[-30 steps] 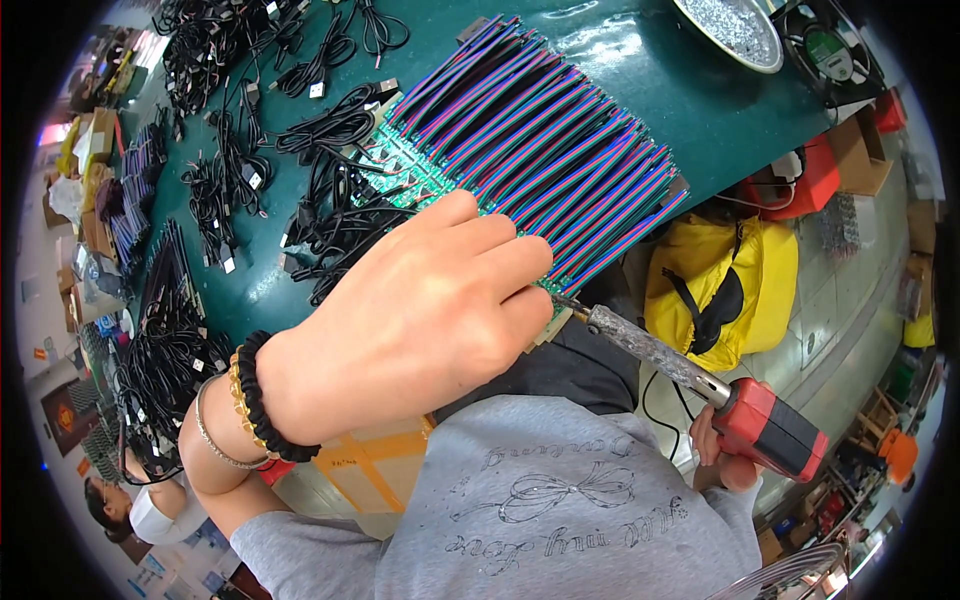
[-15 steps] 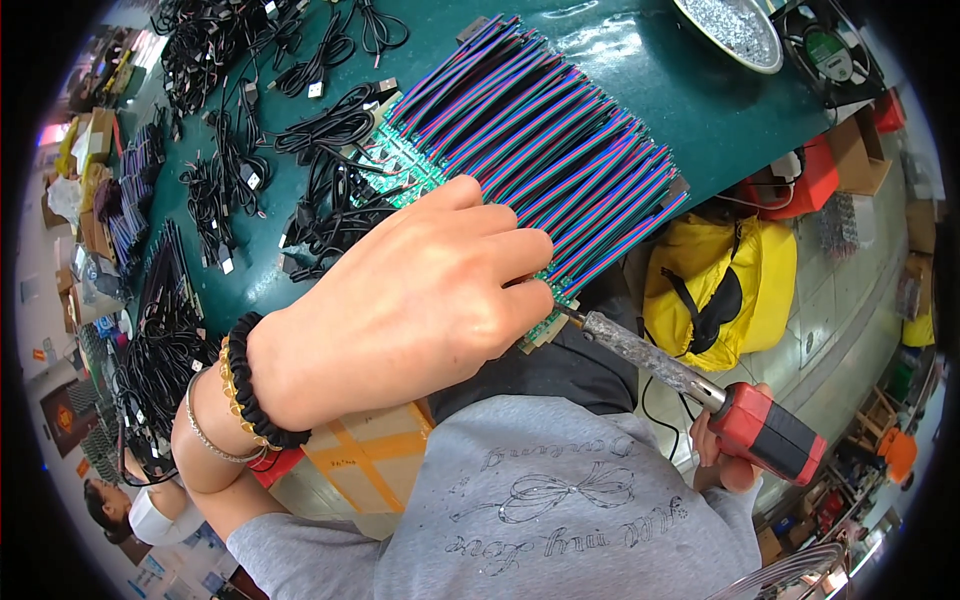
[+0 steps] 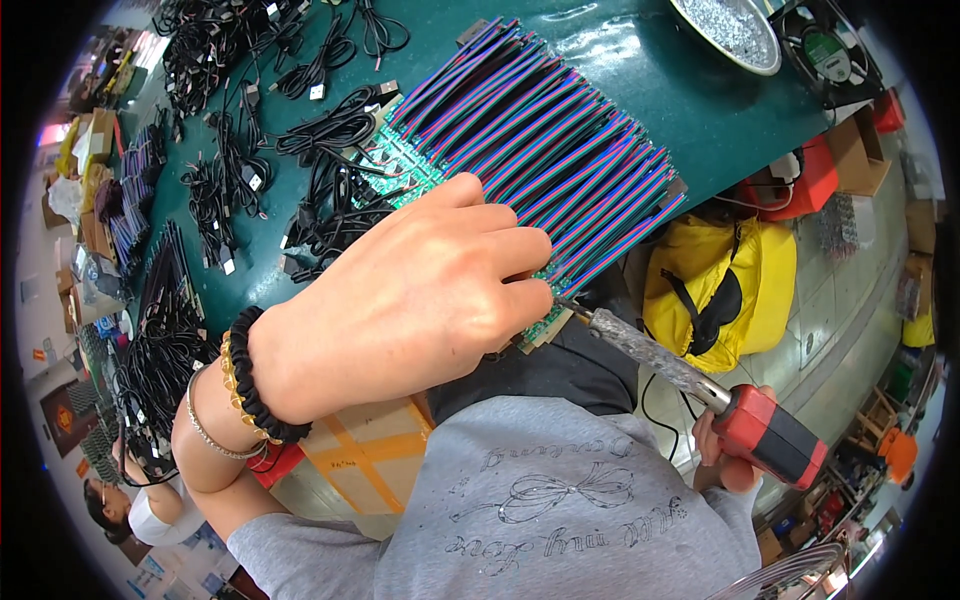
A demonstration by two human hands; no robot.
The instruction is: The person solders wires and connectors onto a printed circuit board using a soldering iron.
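Observation:
My left hand [image 3: 400,300] is closed over the near edge of a row of green circuit boards [image 3: 405,165] wired with purple, blue and red ribbon cables [image 3: 545,140]. What its fingers pinch is hidden. My right hand [image 3: 722,455] grips the red handle of a soldering iron [image 3: 770,440]. The iron's crusted metal shaft [image 3: 640,350] reaches up-left, and its tip meets the board edge right by my left fingertips. The boards lie on a green table [image 3: 650,90].
Bundles of black cables [image 3: 220,170] cover the table's left part. A metal bowl [image 3: 730,30] and a small fan [image 3: 825,50] stand at the far right. A yellow bag [image 3: 710,285] and cardboard boxes [image 3: 365,450] lie below the table edge. Another person [image 3: 130,505] is at lower left.
My left hand has shifted slightly along the board edge. The soldering iron stays at the same spot with its tip at the boards.

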